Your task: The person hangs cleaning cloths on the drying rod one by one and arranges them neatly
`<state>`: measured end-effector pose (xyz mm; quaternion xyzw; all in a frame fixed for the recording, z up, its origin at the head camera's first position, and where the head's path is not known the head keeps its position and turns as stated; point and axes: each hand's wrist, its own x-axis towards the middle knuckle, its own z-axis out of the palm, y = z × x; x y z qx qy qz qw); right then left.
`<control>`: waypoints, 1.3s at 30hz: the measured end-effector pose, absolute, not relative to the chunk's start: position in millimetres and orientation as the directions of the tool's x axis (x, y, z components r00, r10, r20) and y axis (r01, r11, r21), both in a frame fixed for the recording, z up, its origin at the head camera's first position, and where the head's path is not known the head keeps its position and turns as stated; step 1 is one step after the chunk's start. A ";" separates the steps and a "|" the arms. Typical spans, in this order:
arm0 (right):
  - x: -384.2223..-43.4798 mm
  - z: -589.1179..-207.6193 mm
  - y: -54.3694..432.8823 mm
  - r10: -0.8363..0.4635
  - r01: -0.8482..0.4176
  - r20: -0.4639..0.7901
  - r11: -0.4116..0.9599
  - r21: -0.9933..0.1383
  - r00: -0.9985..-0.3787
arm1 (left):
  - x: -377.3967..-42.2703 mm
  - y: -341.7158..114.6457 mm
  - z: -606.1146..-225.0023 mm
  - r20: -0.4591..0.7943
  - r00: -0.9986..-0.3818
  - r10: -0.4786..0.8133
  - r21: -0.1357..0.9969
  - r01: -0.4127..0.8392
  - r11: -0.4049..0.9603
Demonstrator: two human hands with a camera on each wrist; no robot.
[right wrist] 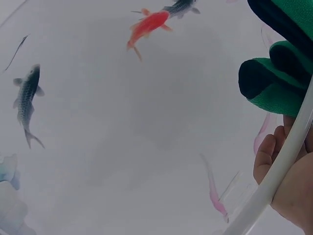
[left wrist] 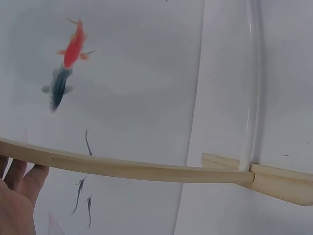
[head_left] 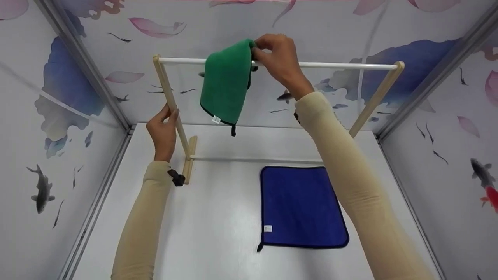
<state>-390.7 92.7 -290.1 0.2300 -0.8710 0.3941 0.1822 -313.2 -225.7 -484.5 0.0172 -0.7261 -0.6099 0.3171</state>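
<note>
A green towel (head_left: pixel 227 81) with dark edging hangs over the white top bar (head_left: pixel 346 66) of a wooden rack, its tag and loop at the lower corner. My right hand (head_left: pixel 281 58) pinches the towel's upper right corner at the bar. In the right wrist view, folds of the towel (right wrist: pixel 281 88) bunch just above the fingers, behind the bar. With thumb and fingers, my left hand (head_left: pixel 162 130) grips the rack's left wooden post (head_left: pixel 171 93); the left wrist view shows fingers (left wrist: pixel 32 181) against that post.
A blue towel (head_left: pixel 301 206) with dark edging lies flat on the white table (head_left: pixel 218 217), right of centre. The rack's right post (head_left: pixel 375 99) slants down behind my right forearm. A lower white bar (head_left: pixel 249 159) joins the wooden feet. Printed walls enclose the table.
</note>
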 end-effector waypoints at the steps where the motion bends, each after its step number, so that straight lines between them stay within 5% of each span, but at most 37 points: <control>1: -390.2 -289.6 93.1 -0.253 -0.539 0.493 0.578 -0.613 -0.832 | -313.0 -225.5 -483.9 0.451 -0.793 -0.409 0.891 0.372 0.259; 12: -387.6 -288.4 93.7 -0.226 -0.500 0.458 0.554 -0.666 -0.860 | -331.5 -238.7 -503.8 0.443 -0.803 -0.399 0.892 0.352 0.283; 30: -386.8 -287.4 94.7 -0.244 -0.513 0.458 0.528 -0.676 -0.855 | -314.3 -233.7 -498.5 0.423 -0.817 -0.391 0.900 0.328 0.287; 39: -386.1 -285.5 95.7 -0.245 -0.493 0.430 0.508 -0.706 -0.869 | -290.2 -217.2 -470.4 0.526 -0.717 -0.458 0.849 0.412 0.329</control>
